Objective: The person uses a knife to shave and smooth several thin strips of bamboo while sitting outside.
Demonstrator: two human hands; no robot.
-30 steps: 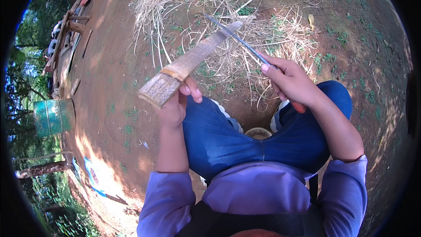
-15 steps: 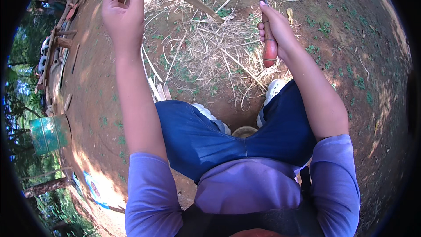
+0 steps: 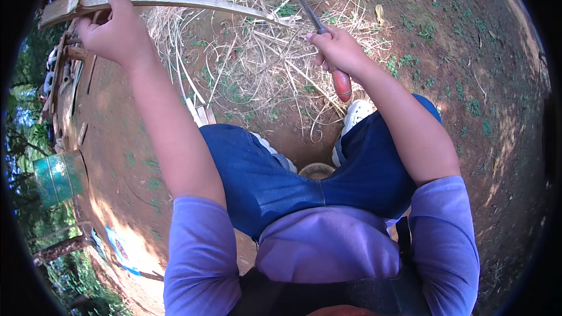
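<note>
My left hand (image 3: 114,35) grips a long pale strip of split bamboo (image 3: 181,0) close to its left end, near a node. From there the strip runs to the right across the far side, and its thin end comes down over the shavings. In my right hand (image 3: 336,52) is a knife (image 3: 342,85), held by its red and brown handle. Its dark narrow blade points away and a little to the left, with the tip just beyond the strip's right end. Blade and strip look apart, though the gap is hard to judge.
Bamboo shavings (image 3: 246,64) lie heaped on the brown earth ahead of my white shoes (image 3: 356,114). A few cut pieces (image 3: 202,116) rest by my left knee. At the left stand a green drum (image 3: 58,178) and a log (image 3: 61,250); a round pale object (image 3: 317,170) shows between my legs.
My left hand has moved left and nearer, turning the bamboo strip flatter across the view. The knife in my right hand has shifted left and tilted further left.
</note>
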